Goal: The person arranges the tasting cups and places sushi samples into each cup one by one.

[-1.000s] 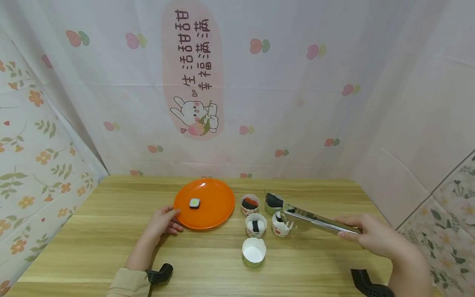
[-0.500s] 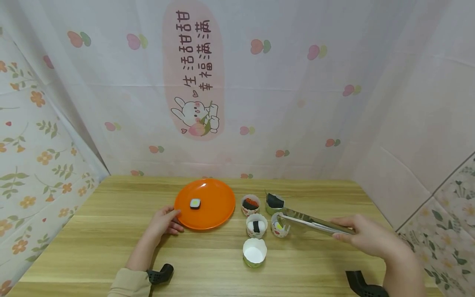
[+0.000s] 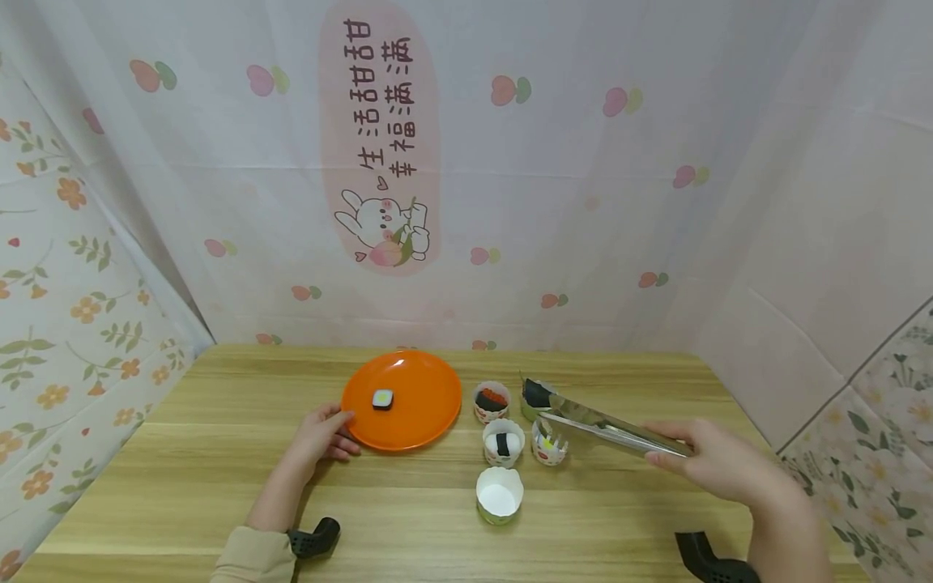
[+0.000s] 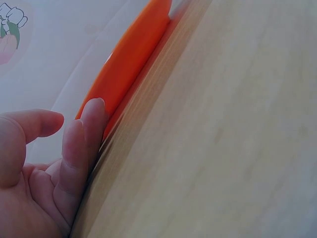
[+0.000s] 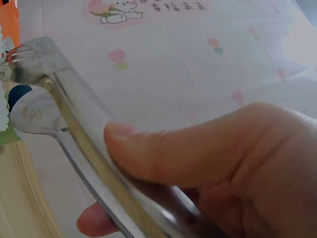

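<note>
In the head view my right hand (image 3: 717, 461) grips metal tongs (image 3: 619, 429), thumb on one arm and a finger under the other. The tongs' tips, one forked and one rounded in the right wrist view, stand apart at a paper cup (image 3: 547, 455) with a toy sushi roll inside. Whether anything lies between them I cannot tell. My left hand (image 3: 321, 433) rests at the left rim of an orange plate (image 3: 430, 413). In the left wrist view its fingers (image 4: 91, 116) touch the rim, the thumb apart above. A toy sushi roll (image 3: 382, 399) lies on the plate.
Beside the tongs stand cups with red-topped sushi (image 3: 492, 399), a black-wrapped piece (image 3: 535, 394) and a white rice piece with a black band (image 3: 503, 444). A cup with nothing visible inside (image 3: 499, 494) is nearest me. A printed curtain (image 3: 466, 243) hangs behind the table.
The tongs and my right hand have shifted slightly left, and the tongs' tips are now farther over the roll's cup. My left hand and the plate stay in place.
</note>
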`<state>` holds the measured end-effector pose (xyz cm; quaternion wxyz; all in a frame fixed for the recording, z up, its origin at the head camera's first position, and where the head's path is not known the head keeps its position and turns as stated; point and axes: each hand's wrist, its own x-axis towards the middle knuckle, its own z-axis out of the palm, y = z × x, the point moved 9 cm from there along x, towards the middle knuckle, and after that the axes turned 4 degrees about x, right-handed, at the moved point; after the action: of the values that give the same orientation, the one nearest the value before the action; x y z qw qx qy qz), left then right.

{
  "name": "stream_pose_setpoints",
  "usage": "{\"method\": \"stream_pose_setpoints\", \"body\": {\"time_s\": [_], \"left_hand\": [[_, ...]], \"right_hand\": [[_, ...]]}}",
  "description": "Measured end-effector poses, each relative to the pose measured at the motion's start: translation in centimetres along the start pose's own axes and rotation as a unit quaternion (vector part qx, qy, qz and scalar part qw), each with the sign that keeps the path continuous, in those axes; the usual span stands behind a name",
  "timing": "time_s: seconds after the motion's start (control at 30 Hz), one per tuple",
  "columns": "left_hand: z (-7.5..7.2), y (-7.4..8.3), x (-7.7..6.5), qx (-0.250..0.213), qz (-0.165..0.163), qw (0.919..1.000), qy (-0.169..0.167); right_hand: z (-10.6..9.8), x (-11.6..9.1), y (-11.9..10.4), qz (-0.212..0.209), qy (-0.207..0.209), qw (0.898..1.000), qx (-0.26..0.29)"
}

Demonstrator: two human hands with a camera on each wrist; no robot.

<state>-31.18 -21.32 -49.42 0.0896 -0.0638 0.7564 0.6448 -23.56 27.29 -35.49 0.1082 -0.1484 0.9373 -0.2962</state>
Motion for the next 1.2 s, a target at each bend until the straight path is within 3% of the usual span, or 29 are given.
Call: {"method": "stream_pose_setpoints", "body": {"time_s": [0.43, 1.2], "left_hand": [[-0.2, -0.1, 0.0, -0.001, -0.001, 1.0000, 0.005], [-0.1, -0.1, 0.2, -0.002, 0.004, 1.0000, 0.008]], "right_hand": [[0.8, 1.5, -2.9, -0.034, 0.043, 0.998, -0.038], [5.2, 5.6, -7.4, -0.114, 0.095, 0.984, -0.099]]}}
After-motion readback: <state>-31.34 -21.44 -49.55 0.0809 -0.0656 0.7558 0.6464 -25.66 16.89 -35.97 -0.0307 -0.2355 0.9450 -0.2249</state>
